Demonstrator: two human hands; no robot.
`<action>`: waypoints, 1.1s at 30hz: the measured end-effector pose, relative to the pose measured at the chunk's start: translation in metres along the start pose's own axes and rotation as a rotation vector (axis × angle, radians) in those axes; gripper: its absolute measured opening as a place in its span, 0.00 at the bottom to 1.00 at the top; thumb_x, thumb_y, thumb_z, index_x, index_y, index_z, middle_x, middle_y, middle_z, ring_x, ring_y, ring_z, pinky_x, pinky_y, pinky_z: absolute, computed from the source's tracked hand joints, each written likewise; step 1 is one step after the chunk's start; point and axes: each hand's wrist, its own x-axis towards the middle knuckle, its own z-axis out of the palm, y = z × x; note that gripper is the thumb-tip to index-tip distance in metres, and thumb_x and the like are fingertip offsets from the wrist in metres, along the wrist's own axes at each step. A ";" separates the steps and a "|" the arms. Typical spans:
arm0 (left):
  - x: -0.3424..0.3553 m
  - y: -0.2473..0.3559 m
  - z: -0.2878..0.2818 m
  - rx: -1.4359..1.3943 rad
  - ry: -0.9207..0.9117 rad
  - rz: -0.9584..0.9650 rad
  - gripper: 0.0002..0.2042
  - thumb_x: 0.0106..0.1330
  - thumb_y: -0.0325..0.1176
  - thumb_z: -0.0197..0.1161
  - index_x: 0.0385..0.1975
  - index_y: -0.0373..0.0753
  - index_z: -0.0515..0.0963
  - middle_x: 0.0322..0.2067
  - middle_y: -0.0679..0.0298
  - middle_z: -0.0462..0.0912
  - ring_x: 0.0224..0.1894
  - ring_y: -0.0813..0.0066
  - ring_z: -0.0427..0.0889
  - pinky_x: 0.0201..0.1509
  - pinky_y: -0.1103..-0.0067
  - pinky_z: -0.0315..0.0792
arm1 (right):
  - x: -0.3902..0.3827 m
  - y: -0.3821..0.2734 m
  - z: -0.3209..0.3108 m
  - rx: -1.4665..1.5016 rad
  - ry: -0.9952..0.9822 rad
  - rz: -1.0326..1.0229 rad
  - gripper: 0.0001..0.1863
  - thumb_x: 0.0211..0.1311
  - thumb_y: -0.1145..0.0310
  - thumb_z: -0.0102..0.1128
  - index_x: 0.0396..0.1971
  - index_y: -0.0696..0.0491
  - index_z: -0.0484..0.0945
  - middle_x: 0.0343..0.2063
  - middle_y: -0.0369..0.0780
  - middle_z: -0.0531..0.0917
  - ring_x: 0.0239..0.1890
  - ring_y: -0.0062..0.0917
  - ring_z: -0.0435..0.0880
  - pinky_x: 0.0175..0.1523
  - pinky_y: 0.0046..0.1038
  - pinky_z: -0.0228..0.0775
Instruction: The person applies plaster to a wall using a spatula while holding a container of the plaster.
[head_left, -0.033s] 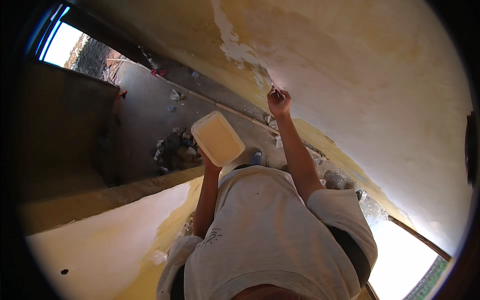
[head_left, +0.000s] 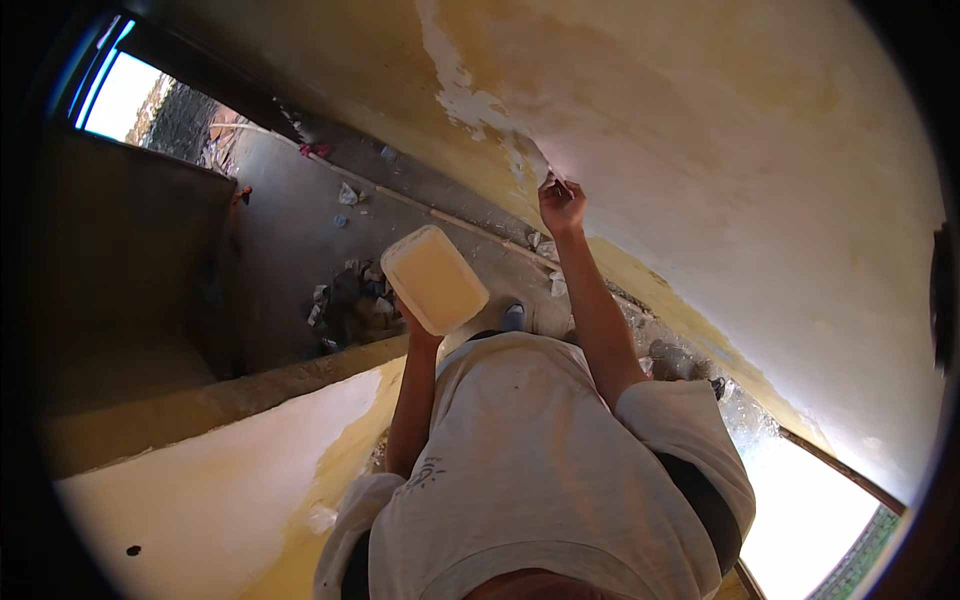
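Observation:
My left hand (head_left: 418, 325) grips the lower left side of a cream rectangular tub (head_left: 436, 280) with rounded corners, held out in front of my body. Most of its fingers are hidden by the tub. Out to the upper right, my right hand (head_left: 563, 207) is closed around a small thin tool (head_left: 560, 185), its tip at the wall (head_left: 680, 190). The tool's exact kind is too small to make out. Beside that hand, a jagged white patch (head_left: 470, 105) runs along the border between yellowish paint and a smoother pale coat.
A long pole or pipe (head_left: 400, 198) lies on the floor near the wall's foot. Dark debris and crumpled scraps (head_left: 350, 305) are heaped left of the tub. A low wall (head_left: 230, 440) stands at my left. Bright openings show at upper left and lower right.
My right hand has shifted very slightly to the right and down along the wall. The tub in my left hand stays almost in place.

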 end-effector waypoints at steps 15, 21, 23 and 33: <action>0.011 -0.033 0.166 -1.418 -0.266 -0.774 0.31 0.74 0.58 0.42 0.70 0.46 0.58 0.63 0.63 0.70 0.62 0.61 0.74 0.64 0.59 0.72 | -0.289 -0.171 0.206 0.388 -0.463 -0.242 0.11 0.62 0.77 0.46 0.42 0.66 0.69 0.35 0.43 0.72 0.36 0.27 0.76 0.45 0.29 0.74; 0.006 -0.012 0.185 -1.686 -0.282 -0.974 0.31 0.74 0.58 0.43 0.69 0.45 0.60 0.62 0.63 0.72 0.61 0.62 0.75 0.62 0.60 0.74 | -0.328 -0.190 0.189 0.038 -0.512 -0.553 0.15 0.65 0.73 0.46 0.48 0.66 0.68 0.37 0.43 0.73 0.35 0.24 0.75 0.43 0.24 0.75; 0.001 -0.016 0.174 -1.708 -0.236 -0.994 0.31 0.73 0.58 0.44 0.69 0.45 0.61 0.61 0.63 0.72 0.61 0.62 0.75 0.62 0.61 0.74 | -0.308 -0.181 0.163 -0.176 -0.331 -0.502 0.15 0.64 0.72 0.47 0.47 0.64 0.70 0.36 0.43 0.76 0.35 0.24 0.76 0.43 0.22 0.76; -0.007 -0.003 0.069 -0.467 -0.046 -0.227 0.31 0.74 0.59 0.44 0.69 0.46 0.61 0.62 0.62 0.71 0.61 0.62 0.75 0.61 0.60 0.75 | -0.093 -0.038 0.029 -0.322 0.045 0.114 0.14 0.66 0.69 0.48 0.44 0.63 0.73 0.43 0.47 0.80 0.43 0.32 0.80 0.50 0.29 0.79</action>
